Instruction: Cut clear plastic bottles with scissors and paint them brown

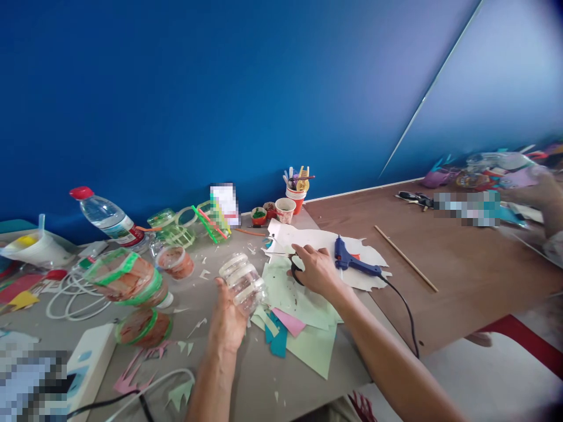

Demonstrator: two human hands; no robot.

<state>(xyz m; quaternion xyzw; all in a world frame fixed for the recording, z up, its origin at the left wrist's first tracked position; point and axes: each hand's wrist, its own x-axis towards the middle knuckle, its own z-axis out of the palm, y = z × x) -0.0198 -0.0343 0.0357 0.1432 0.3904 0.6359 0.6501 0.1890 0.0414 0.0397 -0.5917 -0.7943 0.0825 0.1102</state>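
Observation:
My left hand (pixel 227 319) is closed round a small clear plastic jar (pixel 243 282), held tilted above the grey table (pixel 211 363). My right hand (pixel 315 269) rests on pale green paper sheets (pixel 303 328) with its fingers curled over black-handled scissors (pixel 294 271). Just right of that hand lies a blue glue gun (pixel 354 262) on white paper, its black cord trailing off the table edge. Pink and teal paper pieces stick out from under the green sheets.
At the left stand cut bottle sections with green tape (pixel 127 278), a water bottle (pixel 108 217), white cable coils and a power strip (pixel 90 363). Paper cups with pens (pixel 297 196) stand by the blue wall. A thin wooden stick (pixel 407 259) lies on the brown table. Another person's hand (pixel 539 193) is at the far right.

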